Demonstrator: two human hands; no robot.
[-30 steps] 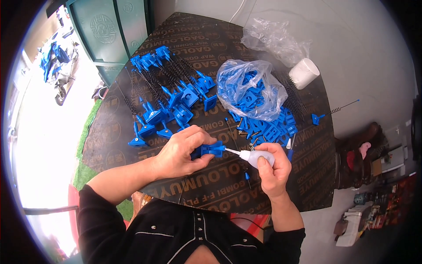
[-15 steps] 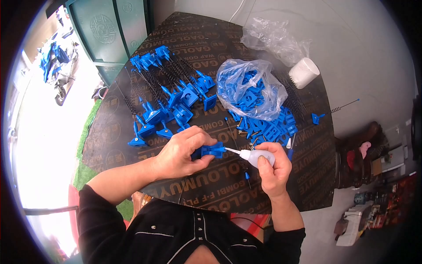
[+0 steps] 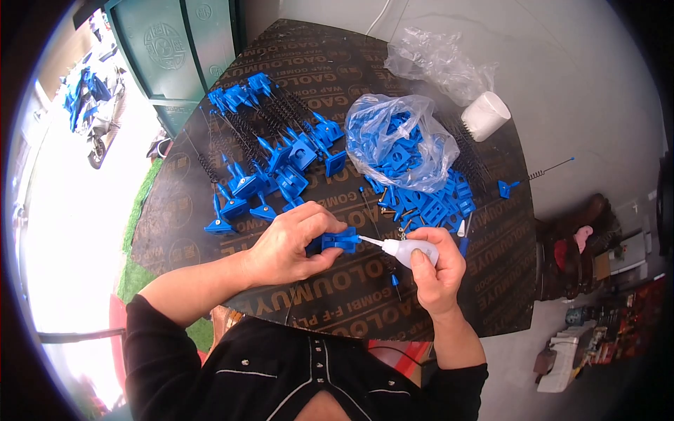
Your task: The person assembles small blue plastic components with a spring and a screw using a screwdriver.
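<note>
My left hand grips a small blue plastic part just above the dark printed board. My right hand holds a small white squeeze bottle whose thin nozzle touches the right side of the blue part. Both hands hover over the near middle of the board. Behind them lie several assembled blue pieces with black springs in rows at the back left.
A clear plastic bag of blue parts sits at the back right, with loose blue parts spilling beside it. An empty crumpled bag and a white roll lie further back. A green door stands beyond the board.
</note>
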